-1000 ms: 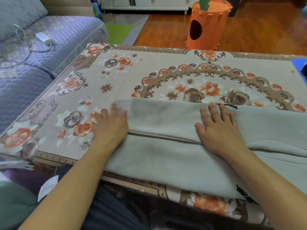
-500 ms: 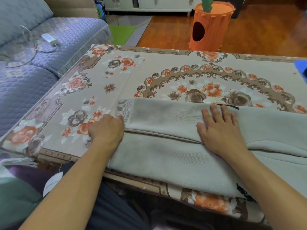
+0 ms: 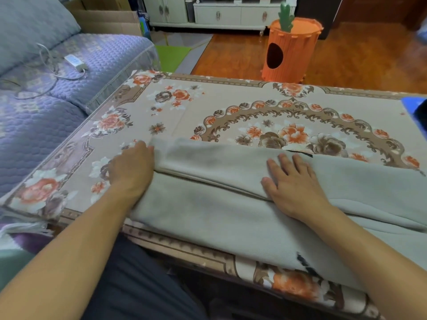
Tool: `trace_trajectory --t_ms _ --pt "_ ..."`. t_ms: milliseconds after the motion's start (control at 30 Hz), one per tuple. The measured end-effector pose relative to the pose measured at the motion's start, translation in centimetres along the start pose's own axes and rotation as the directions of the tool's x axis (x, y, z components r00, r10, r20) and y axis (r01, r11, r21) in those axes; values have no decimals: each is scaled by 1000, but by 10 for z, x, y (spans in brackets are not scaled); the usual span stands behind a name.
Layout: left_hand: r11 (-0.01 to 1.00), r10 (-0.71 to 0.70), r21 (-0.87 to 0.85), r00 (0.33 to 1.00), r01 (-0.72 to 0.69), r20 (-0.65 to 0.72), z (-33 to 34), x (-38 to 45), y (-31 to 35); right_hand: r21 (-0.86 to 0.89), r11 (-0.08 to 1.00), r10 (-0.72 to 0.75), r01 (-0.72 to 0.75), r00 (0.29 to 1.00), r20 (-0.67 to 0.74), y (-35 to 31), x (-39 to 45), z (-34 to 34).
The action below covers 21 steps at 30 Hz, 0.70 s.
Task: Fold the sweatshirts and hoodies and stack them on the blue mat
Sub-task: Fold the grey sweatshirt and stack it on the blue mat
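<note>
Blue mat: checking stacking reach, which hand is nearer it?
Right. The right hand lies mid-table on the sweatshirt; the left hand is farther from the blue mat.

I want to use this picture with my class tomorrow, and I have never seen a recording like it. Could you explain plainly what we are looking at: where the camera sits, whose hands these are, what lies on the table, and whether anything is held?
There is no machine here. The camera is worn on a person's head and looks forward and down, so the two bare arms are that person's own.

A table with a flowered cloth fills the middle. On its near side lies a grey sweatshirt, partly folded, one layer over another. The right hand lies flat on the upper layer, fingers straight. The left hand is at the garment's left edge; its fingers seem to curl at the fabric, but a grip cannot be confirmed.

A corner of the blue mat shows at the far right. A quilted sofa is on the left, and an orange carrot-shaped stand is on the floor beyond.
</note>
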<state>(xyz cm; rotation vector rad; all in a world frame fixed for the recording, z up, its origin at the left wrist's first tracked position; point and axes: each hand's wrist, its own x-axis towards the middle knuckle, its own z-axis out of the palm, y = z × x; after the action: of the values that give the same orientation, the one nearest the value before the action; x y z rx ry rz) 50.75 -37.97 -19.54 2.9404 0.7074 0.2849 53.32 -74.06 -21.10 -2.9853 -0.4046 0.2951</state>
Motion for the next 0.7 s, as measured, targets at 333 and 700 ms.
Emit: trace_trajectory --t_ms 333,700 --pt "953 -263 -67 915 296 305 -17 37 -38 -52 991 -122 121 992 -26 -30 -4 21" --pt "868 206 -475 769 142 606 -143 35 49 103 978 -184 179 982 41 -24 -5 6"
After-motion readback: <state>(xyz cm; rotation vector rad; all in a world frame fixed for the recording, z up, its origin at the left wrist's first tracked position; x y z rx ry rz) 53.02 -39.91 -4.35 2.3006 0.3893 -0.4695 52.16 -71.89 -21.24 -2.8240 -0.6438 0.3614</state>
